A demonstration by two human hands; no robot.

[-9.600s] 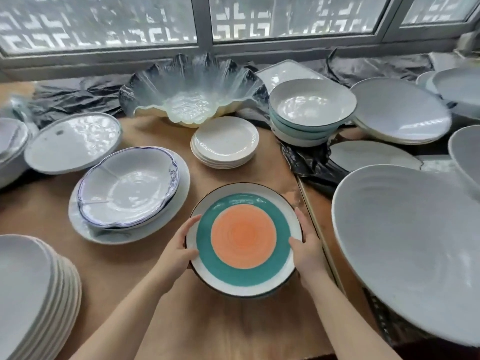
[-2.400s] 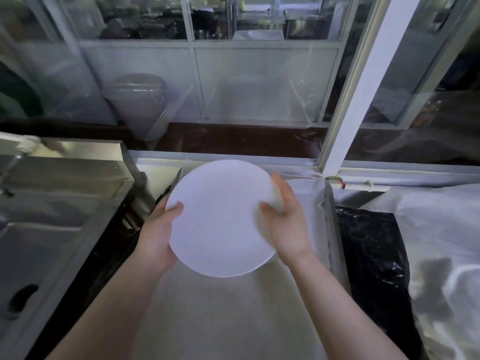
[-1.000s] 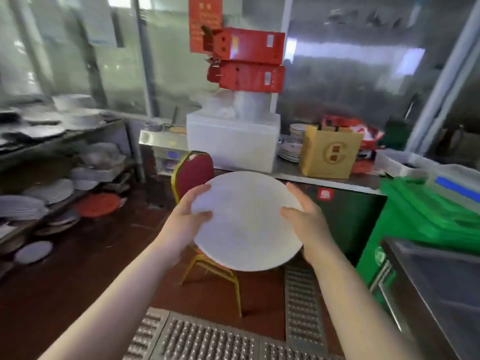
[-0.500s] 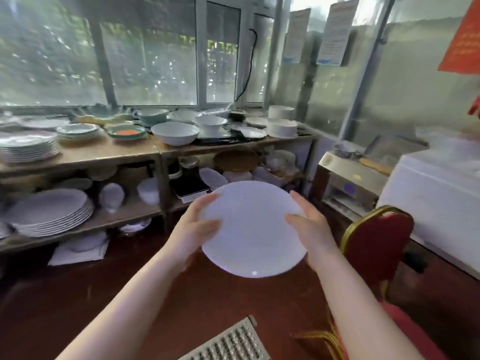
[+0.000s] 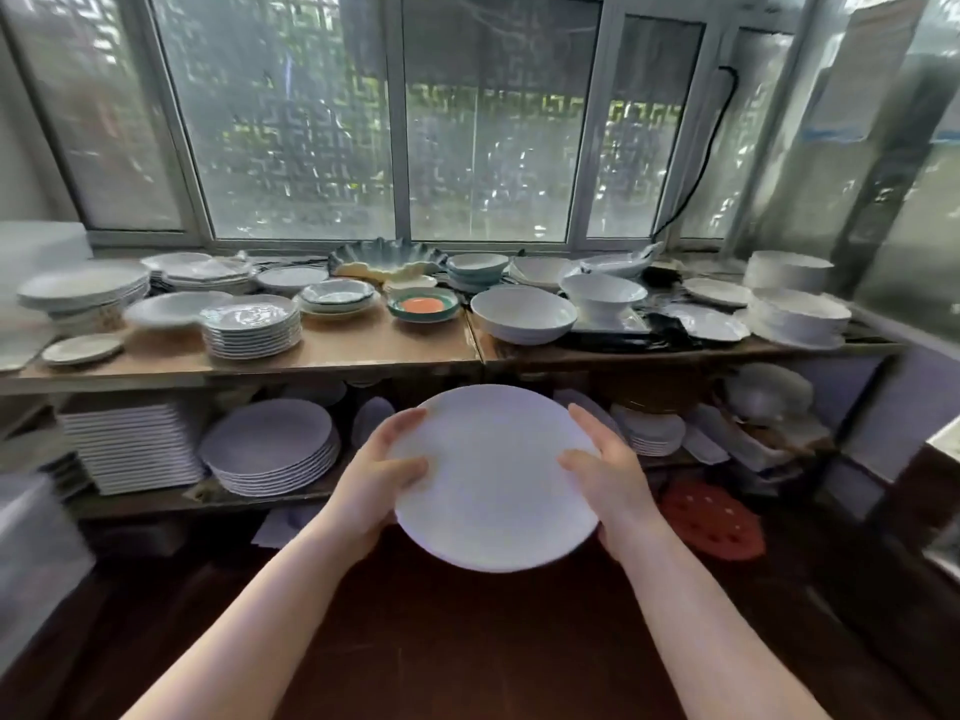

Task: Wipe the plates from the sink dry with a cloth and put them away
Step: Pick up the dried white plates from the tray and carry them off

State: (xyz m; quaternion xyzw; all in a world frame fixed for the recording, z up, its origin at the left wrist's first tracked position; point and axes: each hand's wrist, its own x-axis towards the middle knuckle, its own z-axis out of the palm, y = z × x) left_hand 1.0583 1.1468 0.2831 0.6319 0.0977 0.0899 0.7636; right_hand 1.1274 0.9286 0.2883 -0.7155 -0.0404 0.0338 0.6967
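Head view: the white plate [image 5: 493, 478] is gripped at opposite rims by the left hand [image 5: 382, 472] and right hand [image 5: 605, 467], short of the tabletop [image 5: 363, 350], and should be kept level until set onto a matching stack.

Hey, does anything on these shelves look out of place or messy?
Mostly tidy stacks. One oddity: a red perforated mat lies on the floor under the right lower shelf, apart from the stacked dishes.

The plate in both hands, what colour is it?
Plain white plate, no pattern; the head view shows it.
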